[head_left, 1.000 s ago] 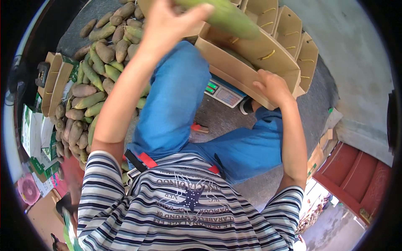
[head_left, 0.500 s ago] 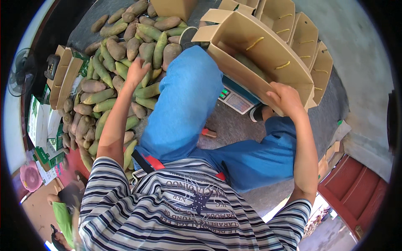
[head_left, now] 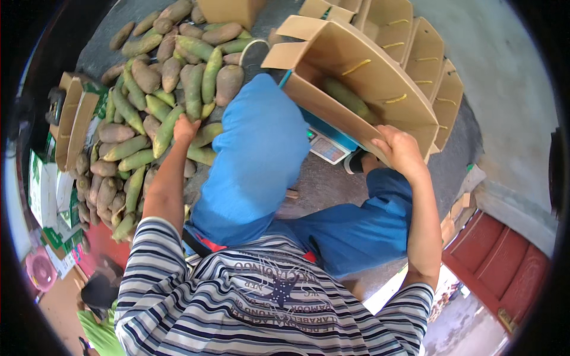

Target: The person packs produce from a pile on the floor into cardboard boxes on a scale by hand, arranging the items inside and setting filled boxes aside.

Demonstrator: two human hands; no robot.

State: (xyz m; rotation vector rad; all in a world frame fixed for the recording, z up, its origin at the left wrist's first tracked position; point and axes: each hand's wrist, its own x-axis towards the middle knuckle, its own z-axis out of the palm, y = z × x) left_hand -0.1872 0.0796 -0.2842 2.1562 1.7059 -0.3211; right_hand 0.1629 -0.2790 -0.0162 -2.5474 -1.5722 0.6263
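Observation:
A heap of long green and brown radish-like roots [head_left: 135, 142] covers the floor to the left. At its near right side, the fingers of my left hand [head_left: 186, 130] are closed round one end of a green radish [head_left: 167, 132]. An open tall cardboard box [head_left: 332, 94] with yellow rope handles stands tilted on a digital scale [head_left: 328, 147]. Inside the box lies one dark green radish [head_left: 347, 99]; the rest of its bottom is hidden. My right hand [head_left: 401, 147] grips the rim of the box's near wall at its right end.
More open boxes [head_left: 426, 59] with rope handles stand behind, at the far right. A plain carton [head_left: 231, 10] sits beyond the heap, and a box [head_left: 77, 113] stands left of it. A person in green [head_left: 101, 323] is at the lower left; a red door [head_left: 499, 267] is at the right.
My left hand has come down from the upper part of the heap and now has hold of a green radish. My right hand has stayed on the box rim. The person at the lower left has shifted.

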